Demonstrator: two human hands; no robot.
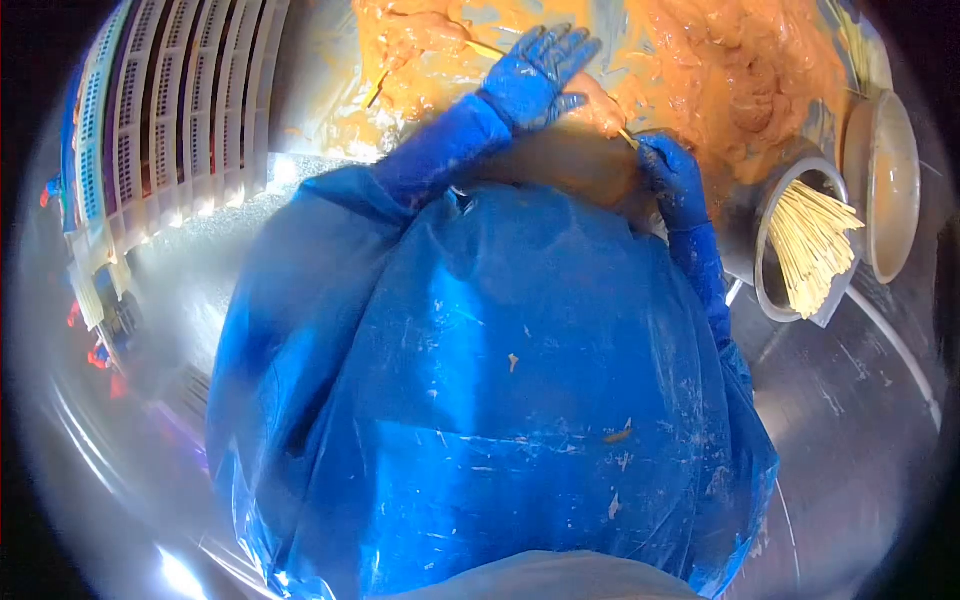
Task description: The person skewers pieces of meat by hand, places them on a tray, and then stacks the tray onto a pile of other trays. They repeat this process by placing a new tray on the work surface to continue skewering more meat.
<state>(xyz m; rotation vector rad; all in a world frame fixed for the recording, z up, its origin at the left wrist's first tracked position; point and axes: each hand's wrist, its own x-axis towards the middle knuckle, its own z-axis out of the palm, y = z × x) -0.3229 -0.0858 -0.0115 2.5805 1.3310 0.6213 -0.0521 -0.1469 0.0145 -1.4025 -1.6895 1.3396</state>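
Observation:
My left hand (536,82), in a wet blue glove, is open with its fingers stretched out, lying over or against a piece of orange marinated meat (597,108). A thin wooden skewer (628,136) sticks out of that meat's lower end. My right hand (670,168), also gloved in blue, has its fingers closed at that skewer's end. Left of my left hand lies another piece of coated meat (425,32) with a yellowish stick (484,48) at its right end. A second stick (375,88) shows below it. My left palm's contact is hidden.
A large heap of marinated meat (745,75) covers the table's right side. A metal container (765,250) of bamboo skewers (812,240) lies tilted at right, beside a round metal bowl (893,190). Stacked plastic crates (185,110) stand at left. A blue apron (490,380) covers my front.

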